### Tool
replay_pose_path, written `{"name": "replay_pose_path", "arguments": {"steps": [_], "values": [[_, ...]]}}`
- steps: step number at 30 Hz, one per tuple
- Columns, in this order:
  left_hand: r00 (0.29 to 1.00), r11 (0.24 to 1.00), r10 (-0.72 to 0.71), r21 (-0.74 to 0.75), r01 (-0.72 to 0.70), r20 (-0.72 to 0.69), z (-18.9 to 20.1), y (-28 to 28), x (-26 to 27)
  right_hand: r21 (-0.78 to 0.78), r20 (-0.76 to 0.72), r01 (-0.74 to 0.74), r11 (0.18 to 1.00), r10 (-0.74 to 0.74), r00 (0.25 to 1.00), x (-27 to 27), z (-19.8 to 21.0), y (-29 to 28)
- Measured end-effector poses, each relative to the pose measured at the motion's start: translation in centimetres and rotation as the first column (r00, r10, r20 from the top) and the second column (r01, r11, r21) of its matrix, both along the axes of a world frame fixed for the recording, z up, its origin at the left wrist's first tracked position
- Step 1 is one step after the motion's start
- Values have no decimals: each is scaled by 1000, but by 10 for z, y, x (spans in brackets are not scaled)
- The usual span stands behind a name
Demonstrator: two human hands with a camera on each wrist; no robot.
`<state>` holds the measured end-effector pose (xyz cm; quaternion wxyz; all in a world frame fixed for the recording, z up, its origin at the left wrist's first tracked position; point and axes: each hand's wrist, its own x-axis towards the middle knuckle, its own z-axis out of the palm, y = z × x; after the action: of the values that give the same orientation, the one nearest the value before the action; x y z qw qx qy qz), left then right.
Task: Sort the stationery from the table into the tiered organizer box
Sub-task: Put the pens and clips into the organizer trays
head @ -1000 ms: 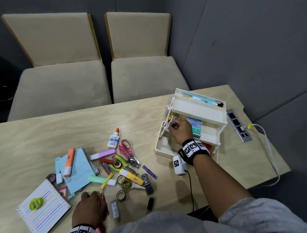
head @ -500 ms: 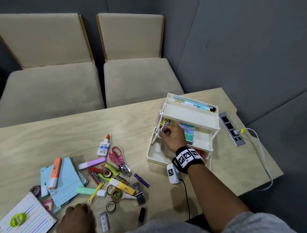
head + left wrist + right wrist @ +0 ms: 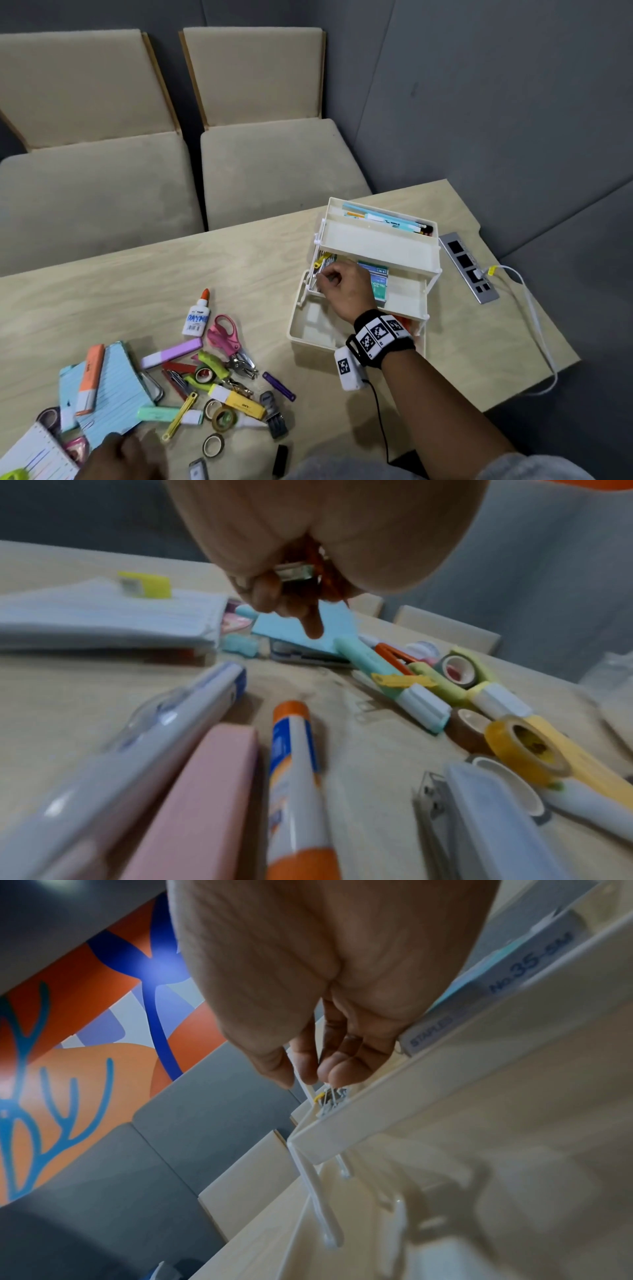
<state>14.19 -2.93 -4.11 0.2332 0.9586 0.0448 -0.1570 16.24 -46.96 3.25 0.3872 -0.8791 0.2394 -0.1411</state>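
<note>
The cream tiered organizer (image 3: 376,243) stands open at the table's right, with pens (image 3: 387,221) in its top tier. My right hand (image 3: 337,284) reaches into the left end of the middle tier, beside green staple boxes (image 3: 379,286). Its fingertips (image 3: 342,1073) hang loosely curled just above small clips (image 3: 330,1096) that lie in the tray, and nothing shows between them. A yellow clip (image 3: 320,263) lies just beyond that hand. My left hand (image 3: 120,457) sits at the near edge by the stationery pile. Its curled fingers (image 3: 270,593) grip small clips (image 3: 296,572), one silvery and one orange-red.
Loose stationery covers the near left of the table: a glue bottle (image 3: 197,317), pink scissors (image 3: 224,334), tape rolls (image 3: 222,418), highlighters, a blue notepad (image 3: 113,390), a glue stick (image 3: 294,764). A power strip (image 3: 467,267) with a white cable lies right of the organizer. Two chairs stand behind.
My right hand has edged left within the middle tier, toward the clips. My left hand has slid back toward the table's near edge.
</note>
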Motion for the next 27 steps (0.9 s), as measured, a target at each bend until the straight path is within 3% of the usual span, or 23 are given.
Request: {"name": "replay_pose_path", "arguments": {"steps": [3,5,10,13,18,23,27], "values": [[992,993,120,-28,-119,32,17,-26,2,17,-10,3,1000,-3,1000,-1,1,-3],[997,1000,11,-13,-10,77,24,-39,7,-12,15,-9,1000,9,1000,-3,6,-1],[978,984,-176,1,177,-114,13,-47,18,-142,27,-159,977,165,986,-18,16,18],[941,949,-270,110,296,-202,11,-48,20,-157,-97,-76,985,61,993,-23,12,13],[969,969,-228,76,236,-99,13,-45,20,-234,-290,-194,953,122,949,-19,18,12],[989,984,-146,102,145,0,7,-42,17,-333,-400,-227,915,81,913,-11,20,17],[972,971,-219,-82,225,81,29,-67,9,-350,-452,-213,912,35,891,2,27,18]]}}
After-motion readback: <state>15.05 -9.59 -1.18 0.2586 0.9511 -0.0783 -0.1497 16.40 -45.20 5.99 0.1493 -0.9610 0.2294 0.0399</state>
